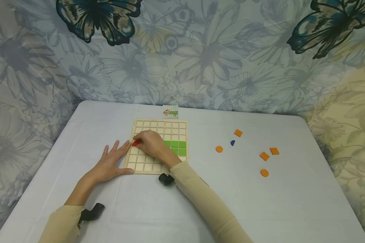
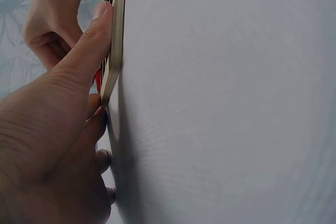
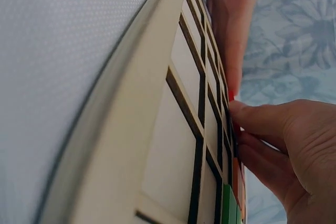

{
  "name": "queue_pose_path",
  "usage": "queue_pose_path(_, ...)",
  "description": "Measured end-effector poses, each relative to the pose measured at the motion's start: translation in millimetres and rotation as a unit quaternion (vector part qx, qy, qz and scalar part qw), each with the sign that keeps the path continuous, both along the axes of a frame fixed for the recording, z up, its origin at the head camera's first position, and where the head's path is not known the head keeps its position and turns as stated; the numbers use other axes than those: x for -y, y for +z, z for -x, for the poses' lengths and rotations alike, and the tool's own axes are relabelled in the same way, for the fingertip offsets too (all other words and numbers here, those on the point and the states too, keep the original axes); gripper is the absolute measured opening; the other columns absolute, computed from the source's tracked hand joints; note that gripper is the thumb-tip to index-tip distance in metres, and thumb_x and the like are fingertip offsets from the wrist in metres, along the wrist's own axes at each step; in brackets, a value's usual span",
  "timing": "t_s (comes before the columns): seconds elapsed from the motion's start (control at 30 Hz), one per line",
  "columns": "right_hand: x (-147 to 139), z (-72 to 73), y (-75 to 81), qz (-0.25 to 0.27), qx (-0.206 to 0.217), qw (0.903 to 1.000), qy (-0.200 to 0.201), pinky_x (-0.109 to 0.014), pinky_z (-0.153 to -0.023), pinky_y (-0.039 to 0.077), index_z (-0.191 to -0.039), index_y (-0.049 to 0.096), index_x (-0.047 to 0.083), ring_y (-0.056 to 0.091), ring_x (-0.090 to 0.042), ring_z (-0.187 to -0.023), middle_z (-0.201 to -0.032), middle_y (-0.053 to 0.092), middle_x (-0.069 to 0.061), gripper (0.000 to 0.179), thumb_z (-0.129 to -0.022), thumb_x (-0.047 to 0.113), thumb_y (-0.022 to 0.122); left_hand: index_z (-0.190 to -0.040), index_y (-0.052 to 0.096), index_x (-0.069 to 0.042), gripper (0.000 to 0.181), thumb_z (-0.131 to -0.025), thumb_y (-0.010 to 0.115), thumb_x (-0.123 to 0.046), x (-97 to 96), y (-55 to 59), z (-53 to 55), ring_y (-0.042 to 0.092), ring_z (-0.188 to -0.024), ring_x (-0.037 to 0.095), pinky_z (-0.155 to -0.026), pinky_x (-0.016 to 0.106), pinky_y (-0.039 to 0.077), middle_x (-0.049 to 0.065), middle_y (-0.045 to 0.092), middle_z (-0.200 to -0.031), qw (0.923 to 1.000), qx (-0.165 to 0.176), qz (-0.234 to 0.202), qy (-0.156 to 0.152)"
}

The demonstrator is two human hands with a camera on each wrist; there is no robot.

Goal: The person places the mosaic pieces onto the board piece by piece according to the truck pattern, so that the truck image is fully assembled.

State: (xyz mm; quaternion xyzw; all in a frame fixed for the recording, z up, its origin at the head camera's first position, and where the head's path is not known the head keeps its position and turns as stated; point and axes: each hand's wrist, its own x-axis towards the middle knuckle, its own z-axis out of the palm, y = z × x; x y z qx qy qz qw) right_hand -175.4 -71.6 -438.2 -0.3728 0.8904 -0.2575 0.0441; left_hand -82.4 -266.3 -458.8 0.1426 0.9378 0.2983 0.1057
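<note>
A wooden grid board lies on the white table, with several green squares set in its right-hand cells. My right hand reaches over the board and pinches a small red piece at a cell near the left edge; its full outline is hidden by the fingers. In the right wrist view, thumb and fingertips meet at the red piece, close to the board's surface. My left hand spreads its fingers along the board's left side, and its thumb lies against the near edge.
Behind the board lies a small printed card with a coloured grid. To the right are scattered orange squares, orange discs and a blue half-disc. A patterned cloth hangs behind the table.
</note>
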Motion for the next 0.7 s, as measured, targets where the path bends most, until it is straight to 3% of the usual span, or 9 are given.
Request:
queue_pose_path(0.5,0.6,1.3,-4.8,0.014,0.0,0.9999,0.003,-0.014,-0.079,0.049,-0.116,0.073,0.007,0.064,-0.006,-0.086,-0.105,0.073,-0.001,0.028,-0.088,0.011,0.074,-0.157,0.022,-0.01,0.106,-0.077,0.075,-0.056,-1.3,-0.3,-0.5,-0.002,-0.148,0.042,-0.114,0.06,-0.013,0.013,0.019,-0.162,1.0,0.003,-0.001,0.0)
queue_pose_path(0.7,1.0,0.7,-3.8,0.008,-0.006,0.9999,0.004,-0.016,-0.082,0.05,-0.116,0.073,0.008,0.065,-0.007,-0.091,-0.108,0.073,-0.001,0.028,-0.088,0.012,0.074,-0.157,0.022,-0.01,0.105,-0.078,0.075,-0.055,-0.9,1.8,-1.3,-0.002,-0.148,0.043,-0.114,0.061,-0.013,0.013,0.019,-0.162,1.0,0.0,-0.002,0.0)
